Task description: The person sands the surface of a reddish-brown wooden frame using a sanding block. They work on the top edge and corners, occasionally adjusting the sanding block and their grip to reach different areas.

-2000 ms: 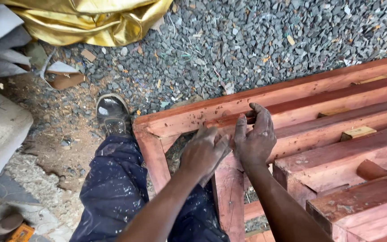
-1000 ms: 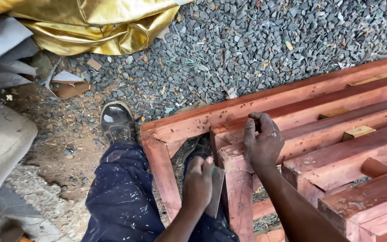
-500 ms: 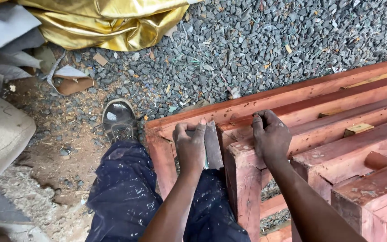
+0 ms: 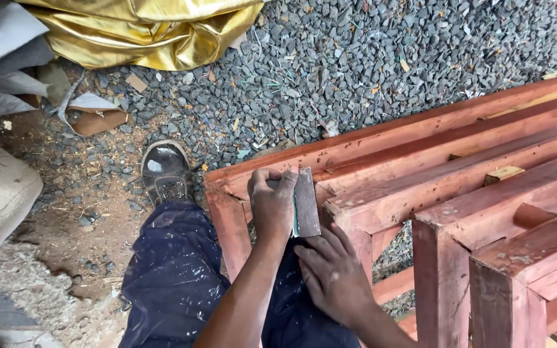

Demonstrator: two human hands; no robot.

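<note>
Gripping a folded piece of sandpaper (image 4: 305,201), the left hand (image 4: 271,205) curls around its left edge, thumb tip at the top corner, and presses it against the near end of the reddish wooden frame (image 4: 420,174). The sandpaper stands with its long axis running away from the person, roughly upright in view, grey-brown face outward and a thin green edge showing on its inner side. The right hand (image 4: 333,274) sits just below and toward the person, fingers spread loosely and reaching up so the fingertips touch the sheet's lower end; it clamps nothing. Of the two, the left hand is the one already on the sheet, and the frame's rails stretch off to the right from there. A dark trouser leg (image 4: 175,277) and a worn shoe (image 4: 166,171) rest on gravel (image 4: 356,64) left of the frame. What the sandpaper bears on is hidden behind it and the left hand, and the frame's right part is cut off.
</note>
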